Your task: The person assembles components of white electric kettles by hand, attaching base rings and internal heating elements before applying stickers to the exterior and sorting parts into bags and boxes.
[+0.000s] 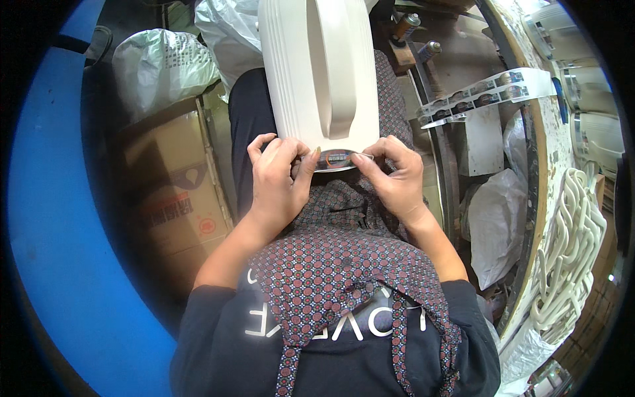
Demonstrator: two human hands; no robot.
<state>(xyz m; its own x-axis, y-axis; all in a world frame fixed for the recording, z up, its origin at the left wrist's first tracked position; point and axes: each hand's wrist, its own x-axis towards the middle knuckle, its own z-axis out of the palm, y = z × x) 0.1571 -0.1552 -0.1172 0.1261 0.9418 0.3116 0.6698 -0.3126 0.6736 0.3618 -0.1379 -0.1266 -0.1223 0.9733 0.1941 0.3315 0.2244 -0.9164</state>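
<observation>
Across my lap lies a cream plastic jug [291, 86] with ribbed sides and a long raised handle [341, 99]; its far end runs out of the picture. Against its near end sits a small dark oval sticker [336, 160] with a pale edge. My left hand [279, 177] pinches the sticker's left end between thumb and finger. At the right end, the thumb and fingers of my right hand [395, 173] are closed on it too. How firmly the sticker is stuck to the jug I cannot tell.
A strip of stickers [476, 98] hangs off the workbench [548, 145] at right, near two spray cans [405, 26]. Bundled cream tubing [569, 258] and more cream jugs [589, 86] are beyond it. At left are a cardboard box [175, 192], a plastic bag [162, 69] and a blue surface [59, 218].
</observation>
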